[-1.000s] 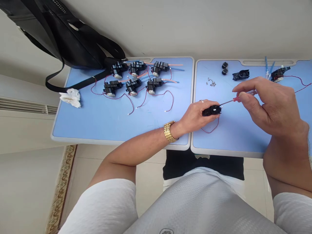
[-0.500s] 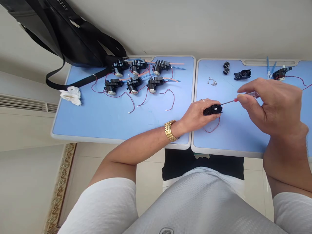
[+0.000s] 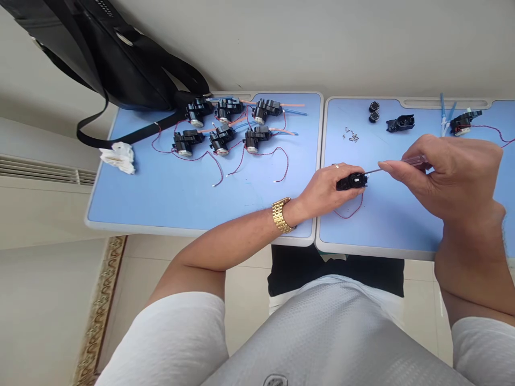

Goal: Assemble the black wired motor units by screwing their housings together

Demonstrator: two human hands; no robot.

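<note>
My left hand (image 3: 322, 192) grips a small black plastic housing (image 3: 351, 182) between thumb and fingers, low over the right-hand table. A thin red wire (image 3: 349, 216) trails from beneath the housing. In my right hand (image 3: 462, 182) is a screwdriver (image 3: 414, 161) with a clear reddish handle. Its shaft points left, and the tip meets the right end of the housing; the exact contact spot is too small to make out. Several small screws (image 3: 351, 136) lie loose beyond the left hand. Farther back sit two round black parts (image 3: 374, 112) and an open black casing (image 3: 401, 123).
On the left table (image 3: 161, 198) stand several black motor units (image 3: 257, 138) with wires and tubes. A black bag (image 3: 132, 64) and crumpled tissue (image 3: 118, 157) occupy its left side. Another black unit (image 3: 464, 122) with blue tubes lies at the right back. A wall rises behind both tables.
My right hand's fingers have shifted on the screwdriver, the thumb now stretched farther left along the shaft and more handle showing. The left hand and housing have stayed nearly still.
</note>
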